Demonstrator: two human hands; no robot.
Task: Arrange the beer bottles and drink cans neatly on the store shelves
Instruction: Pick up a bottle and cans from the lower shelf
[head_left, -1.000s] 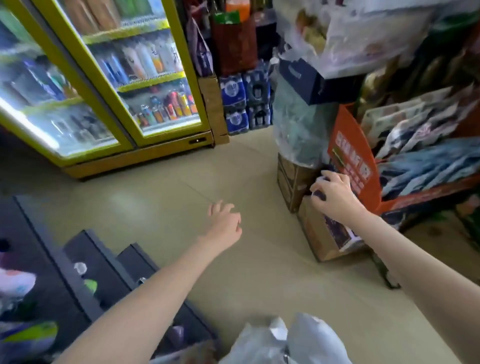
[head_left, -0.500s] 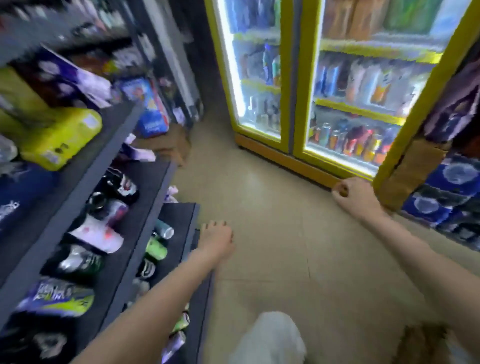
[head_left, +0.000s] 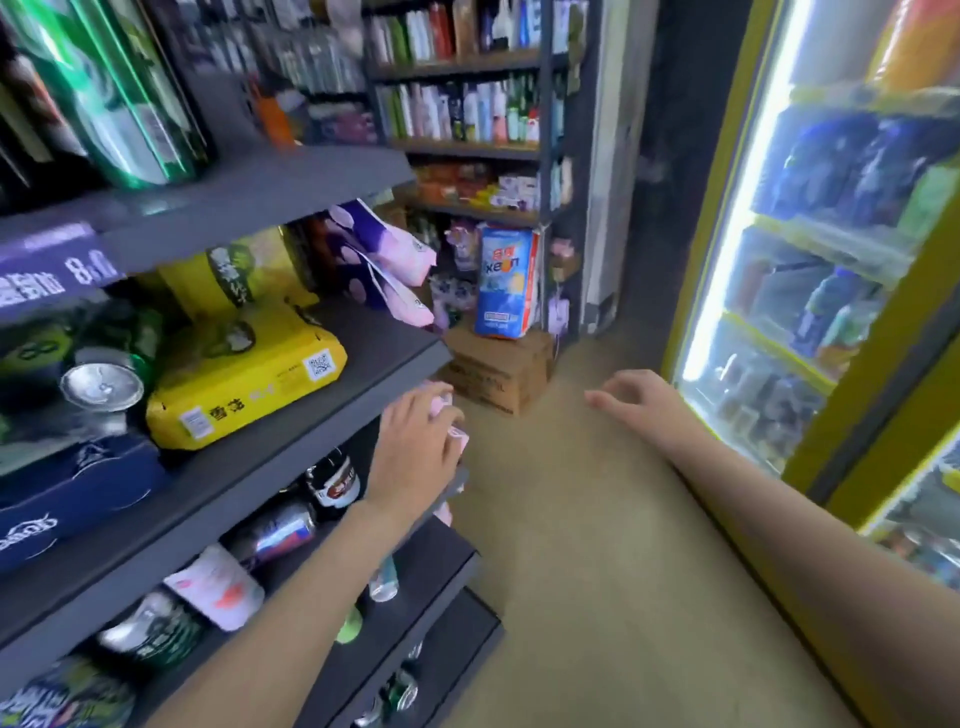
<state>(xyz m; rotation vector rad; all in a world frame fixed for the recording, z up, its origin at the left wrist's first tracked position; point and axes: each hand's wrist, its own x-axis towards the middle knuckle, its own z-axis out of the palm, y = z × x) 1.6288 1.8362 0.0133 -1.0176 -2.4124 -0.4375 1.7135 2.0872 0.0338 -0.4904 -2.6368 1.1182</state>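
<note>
down near the floor on the left, loose cans lie on their sides along the lowest dark shelves (head_left: 447, 566), among them a silver-ended can (head_left: 384, 581) and a red, white and blue one (head_left: 278, 530) beside a dark beer bottle (head_left: 335, 480). a step farther in, the left hand (head_left: 415, 452) is curled over a pink can (head_left: 449, 421) at the very right end of the middle shelf's edge, fingers wrapped round it; the can looks tilted with its long axis running out toward the aisle, though the hand hides most of it. the right hand (head_left: 636, 397) hangs loose over the floor (head_left: 597, 545), fingers relaxed and holding nothing, well apart from the shelves and close to the lit cooler (head_left: 810, 291). so the left hand is the one on the job, and i'd guess the can needs turning upright and sliding left, inward from the edge, next to the yellow carton (head_left: 244, 379). farther off, a cardboard box (head_left: 498, 371) carries a blue pack.
</note>
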